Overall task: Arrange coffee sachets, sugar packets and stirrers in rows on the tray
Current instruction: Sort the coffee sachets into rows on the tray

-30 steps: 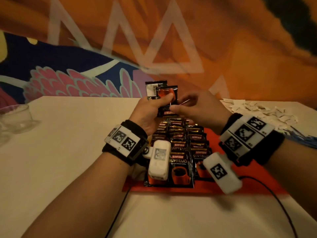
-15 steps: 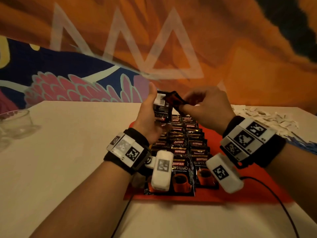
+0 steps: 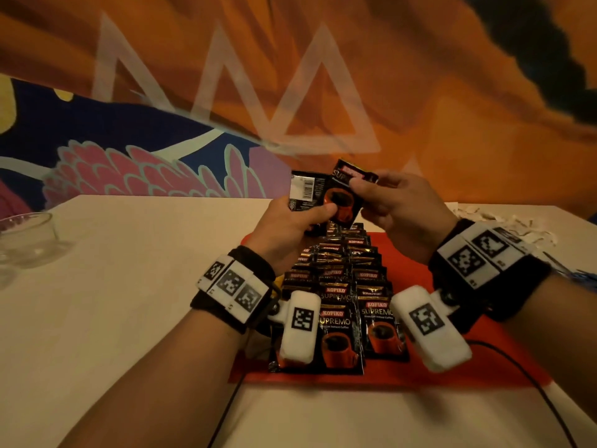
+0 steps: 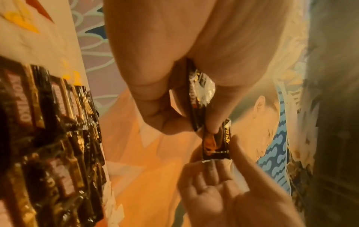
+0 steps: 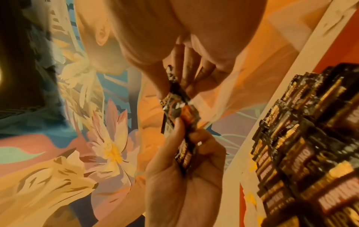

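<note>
Lying in overlapping rows at lower centre of the head view, black Kopiko coffee sachets (image 3: 339, 305) filling the left part of a red tray (image 3: 504, 363) on a pale table (image 3: 129, 286), a black cable (image 3: 529, 376) trailing off the tray's near right edge. Rising above the far end of the rows, both hands meeting at mid-frame. Gripping a small stack of sachets (image 3: 307, 192) upright, barcode side showing — the left hand (image 3: 284, 227), thumb curled across the front, fingers wrapped behind. Pinching the top edge of the front sachet (image 3: 344, 202) between thumb and fingertips, the right hand (image 3: 400, 211), its other fingers loosely curled; the sachet tilting right, still touching the stack under the left thumb. Showing the same in the left wrist view: the front sachet (image 4: 216, 144) caught between both hands' fingertips. Sitting at far left of the head view, a clear glass bowl (image 3: 29, 237); scattered at far right beyond the tray, white paper packets (image 3: 504, 218). Filling the background, an orange and blue mural (image 3: 420, 92).
</note>
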Demonstrator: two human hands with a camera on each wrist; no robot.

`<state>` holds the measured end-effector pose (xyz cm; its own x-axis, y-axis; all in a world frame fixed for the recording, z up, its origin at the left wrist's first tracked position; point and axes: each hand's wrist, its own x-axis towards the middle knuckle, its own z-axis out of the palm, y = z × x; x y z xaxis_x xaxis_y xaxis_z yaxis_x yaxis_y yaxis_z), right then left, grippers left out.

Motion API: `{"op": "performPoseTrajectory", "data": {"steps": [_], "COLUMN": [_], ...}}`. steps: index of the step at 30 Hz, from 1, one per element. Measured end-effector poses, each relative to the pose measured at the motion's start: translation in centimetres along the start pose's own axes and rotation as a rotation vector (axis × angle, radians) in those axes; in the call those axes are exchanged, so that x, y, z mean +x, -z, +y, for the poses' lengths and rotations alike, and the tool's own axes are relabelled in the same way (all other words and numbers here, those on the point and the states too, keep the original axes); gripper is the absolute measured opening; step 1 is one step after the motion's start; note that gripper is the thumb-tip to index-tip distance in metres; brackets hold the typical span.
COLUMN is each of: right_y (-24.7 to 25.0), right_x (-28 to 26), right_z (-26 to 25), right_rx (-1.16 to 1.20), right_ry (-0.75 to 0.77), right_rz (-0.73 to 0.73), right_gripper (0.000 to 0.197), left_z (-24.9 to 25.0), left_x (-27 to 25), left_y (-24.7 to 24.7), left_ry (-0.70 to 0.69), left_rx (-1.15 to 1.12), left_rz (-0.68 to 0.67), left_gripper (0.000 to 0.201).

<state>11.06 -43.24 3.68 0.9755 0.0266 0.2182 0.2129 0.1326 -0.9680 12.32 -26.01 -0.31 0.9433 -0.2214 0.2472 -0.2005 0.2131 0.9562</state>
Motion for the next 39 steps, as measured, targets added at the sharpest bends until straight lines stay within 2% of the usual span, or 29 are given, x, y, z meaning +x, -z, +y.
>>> {"op": "performPoseTrajectory", "data": {"steps": [2,4,7,9,11,14,16,19,22,25,29,32,35,39], "right_y": [0.1,0.2,0.2,0.2,0.1,-0.1,-0.3,-0.5,-0.4,0.0,0.5,1.0,1.9,4.2], "right_x": [-0.2,-0.2,0.0,0.0,-0.1,-0.5,-0.9,-1.0,-0.8,-0.7,-0.9,-1.1,-1.8,-3.7], "right_z": [0.4,0.6,0.5,0.5,0.7,0.9,1.1,1.7,1.9,1.9,2.0,1.7,1.1,0.5], "right_rx": [0.008,0.055,0.028,-0.036,-0.146,-0.314,-0.292,-0.284,-0.279,-0.302,-0.486,-0.570,-0.564,-0.582], "right_ry": [-0.068,-0.080,-0.023,0.011,0.052,0.158,0.186,0.214,0.185,0.161,0.128,0.075,-0.031,-0.229], "right_rz": [-0.031,-0.022,0.019,0.016,-0.023,-0.094,-0.114,-0.043,0.037,0.050,0.007,-0.006,-0.096,-0.221], "right_gripper": [0.021,0.014,0.021,0.029,0.030,0.036,0.040,0.040,0.036,0.033,0.015,0.014,0.009,0.008], "left_z": [0.1,0.1,0.3,0.4,0.4,0.0,-0.2,-0.5,-0.4,-0.2,-0.1,0.0,0.1,0.4], "left_x": [0.0,-0.1,-0.4,-0.4,-0.3,-0.1,-0.1,0.0,0.0,0.0,0.0,0.0,0.1,0.5], "left_y": [0.1,0.2,-0.2,-0.3,-0.5,-0.8,-1.0,-1.2,-1.5,-1.4,-1.0,-1.4,-1.4,-0.1], "left_ry": [0.001,0.015,0.035,0.024,0.015,-0.017,-0.045,-0.094,-0.144,-0.156,-0.117,-0.045,0.014,0.044], "left_rx": [-0.045,-0.024,-0.020,-0.053,-0.086,-0.080,-0.047,-0.039,0.019,0.070,0.023,-0.051,-0.114,-0.171], "left_rz": [-0.025,-0.069,-0.107,-0.080,-0.043,0.046,0.085,0.126,0.137,0.126,0.177,0.159,0.175,0.282], "left_gripper": [0.023,0.022,0.027,0.042,0.046,0.024,0.014,0.011,0.016,0.015,0.010,0.003,0.016,0.019]}}
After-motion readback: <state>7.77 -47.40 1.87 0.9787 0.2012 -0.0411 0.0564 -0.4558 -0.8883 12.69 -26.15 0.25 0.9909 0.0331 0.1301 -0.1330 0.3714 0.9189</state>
